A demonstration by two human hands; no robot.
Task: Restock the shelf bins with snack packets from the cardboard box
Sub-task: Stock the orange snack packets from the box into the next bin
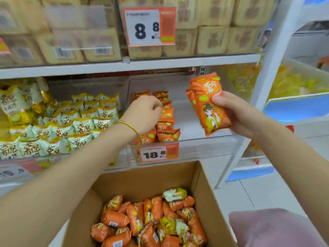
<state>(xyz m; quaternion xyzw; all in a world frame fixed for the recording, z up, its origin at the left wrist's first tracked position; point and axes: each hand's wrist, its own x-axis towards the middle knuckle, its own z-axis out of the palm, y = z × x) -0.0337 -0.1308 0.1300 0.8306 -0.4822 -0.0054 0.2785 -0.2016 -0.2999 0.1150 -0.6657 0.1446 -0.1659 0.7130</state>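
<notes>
Right hand (236, 113) grips a few orange packets (211, 104) with Chinese lettering, upright before the clear bin (204, 147) tagged "18.8" (154, 154). Left hand (145, 111) is curled over the bin stack (168, 122); can't tell if it pinches one. Box (142, 179) below holds orange and some yellow packs (151, 220); the upper tag (146, 25) reads "8.8".

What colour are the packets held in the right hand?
Orange packets with yellow-green accents, seen clearly in the head view.

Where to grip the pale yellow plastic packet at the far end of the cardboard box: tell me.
Pinch the pale yellow packet across its puffed middle from above: it lies flat atop the orange packets, the cardboard box wall close behind.
</notes>
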